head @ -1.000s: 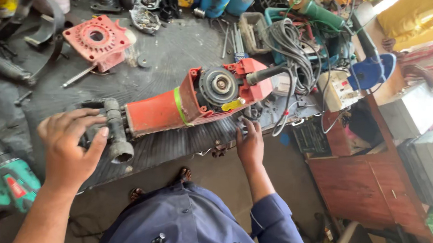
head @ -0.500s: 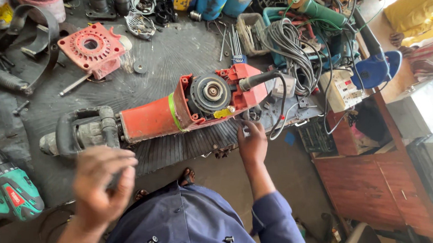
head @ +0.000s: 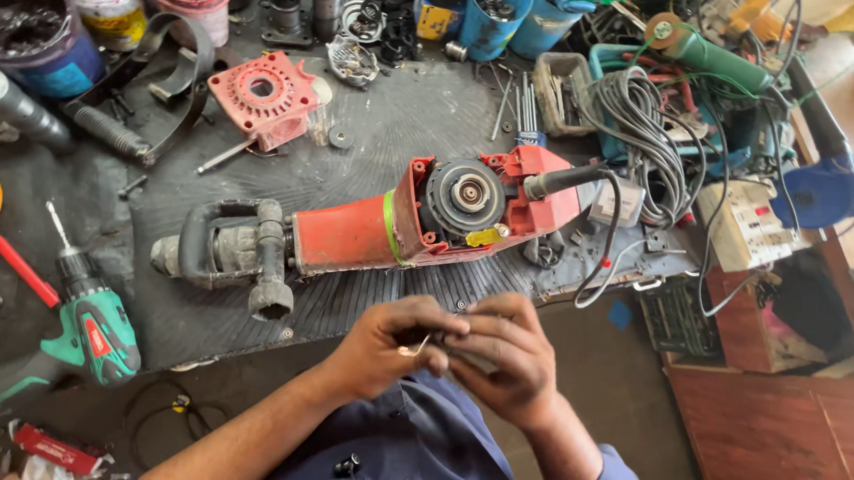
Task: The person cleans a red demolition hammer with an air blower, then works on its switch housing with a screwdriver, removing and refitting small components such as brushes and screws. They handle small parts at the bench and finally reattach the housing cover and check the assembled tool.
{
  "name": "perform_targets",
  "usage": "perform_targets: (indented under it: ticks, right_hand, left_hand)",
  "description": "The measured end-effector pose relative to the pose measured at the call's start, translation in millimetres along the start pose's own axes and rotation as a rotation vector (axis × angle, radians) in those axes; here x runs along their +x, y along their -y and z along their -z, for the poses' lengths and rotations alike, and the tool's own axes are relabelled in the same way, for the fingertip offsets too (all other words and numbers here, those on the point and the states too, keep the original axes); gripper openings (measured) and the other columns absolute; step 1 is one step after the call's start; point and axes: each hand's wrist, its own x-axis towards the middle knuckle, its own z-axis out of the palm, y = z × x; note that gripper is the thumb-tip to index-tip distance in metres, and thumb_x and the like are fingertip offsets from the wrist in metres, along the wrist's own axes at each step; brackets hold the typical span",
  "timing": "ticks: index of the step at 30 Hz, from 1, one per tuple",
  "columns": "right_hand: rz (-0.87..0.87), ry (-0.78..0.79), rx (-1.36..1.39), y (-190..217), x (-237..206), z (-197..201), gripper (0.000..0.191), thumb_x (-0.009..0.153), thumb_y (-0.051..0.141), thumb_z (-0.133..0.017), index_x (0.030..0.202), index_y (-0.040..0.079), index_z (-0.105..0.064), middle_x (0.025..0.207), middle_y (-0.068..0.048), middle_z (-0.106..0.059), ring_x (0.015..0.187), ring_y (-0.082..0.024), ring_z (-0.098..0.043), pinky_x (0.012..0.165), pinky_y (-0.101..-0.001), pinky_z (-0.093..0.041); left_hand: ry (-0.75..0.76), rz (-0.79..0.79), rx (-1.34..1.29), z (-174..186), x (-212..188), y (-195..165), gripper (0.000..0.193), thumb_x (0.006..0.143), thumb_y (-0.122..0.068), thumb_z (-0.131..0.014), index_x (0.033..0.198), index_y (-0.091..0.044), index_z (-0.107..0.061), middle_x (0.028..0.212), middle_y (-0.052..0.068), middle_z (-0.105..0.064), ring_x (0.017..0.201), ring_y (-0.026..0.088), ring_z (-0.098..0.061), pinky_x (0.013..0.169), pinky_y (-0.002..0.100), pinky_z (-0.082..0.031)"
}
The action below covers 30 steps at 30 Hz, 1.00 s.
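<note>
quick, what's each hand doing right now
Left hand: closed, fingers pinching a small metal part.
Right hand: closed on the same small part, close against the left hand.

Small metal part between the fingertips

A small bent metal piece (head: 422,346), thin and shiny, is pinched between both hands at the lower centre of the frame; most of it is hidden by the fingers.

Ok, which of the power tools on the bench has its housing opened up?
The big red demolition hammer lying across the rubber mat: its cover is off, baring the round motor end. The green cordless drill and green angle grinder look closed.
</note>
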Motion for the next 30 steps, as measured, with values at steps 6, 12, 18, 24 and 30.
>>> perform_targets:
  ticks: [6,12,18,24,30]
  right_hand:
    - [0.153,-0.109,-0.136,-57,48,50,0.052,0.082,0.018,-0.093,0.121,0.004,-0.062,0.124,-0.014,-0.065,0.113,-0.032,-0.064,0.098,-0.0434,-0.054]
    - [0.307,0.305,-0.059,-118,105,78,0.045,0.077,0.022,-0.087,0.116,0.01,-0.068,0.121,-0.006,-0.072,0.126,-0.027,-0.065,0.118,-0.0558,-0.039]
    - [0.286,0.387,0.106,-178,124,87,0.037,0.088,0.015,-0.083,0.116,0.012,-0.06,0.117,0.0,-0.077,0.125,-0.022,-0.07,0.128,-0.0554,-0.033]
    - [0.233,0.497,0.178,-212,132,90,0.051,0.085,0.0,-0.073,0.13,-0.002,-0.049,0.121,-0.011,-0.075,0.122,-0.033,-0.066,0.127,-0.0579,-0.027]
    - [0.27,0.412,0.165,-217,124,91,0.053,0.089,0.001,-0.075,0.133,-0.005,-0.046,0.126,-0.01,-0.075,0.126,-0.037,-0.064,0.122,-0.0501,-0.04]
  left_hand:
    - [-0.32,-0.034,-0.111,-10,34,26,0.024,0.1,-0.011,-0.07,0.121,0.0,-0.073,0.104,0.008,-0.07,0.086,0.014,-0.07,0.081,0.032,-0.063]
    - [-0.531,-0.132,-0.033,-31,73,43,0.026,0.098,-0.004,-0.071,0.122,0.004,-0.065,0.112,0.008,-0.071,0.089,0.015,-0.07,0.08,0.033,-0.062]
    - [-0.719,-0.29,-0.007,-48,118,80,0.026,0.096,0.0,-0.071,0.122,0.001,-0.065,0.111,0.01,-0.072,0.101,0.017,-0.074,0.093,0.033,-0.062]
    - [-0.857,-0.425,0.324,-59,158,82,0.015,0.098,0.003,-0.068,0.113,-0.001,-0.069,0.121,0.009,-0.072,0.112,0.014,-0.069,0.099,0.03,-0.059]
    - [-1.072,-0.473,1.099,-69,182,76,0.024,0.082,0.007,-0.08,0.102,-0.006,-0.076,0.114,0.008,-0.07,0.111,0.024,-0.072,0.092,0.033,-0.06]
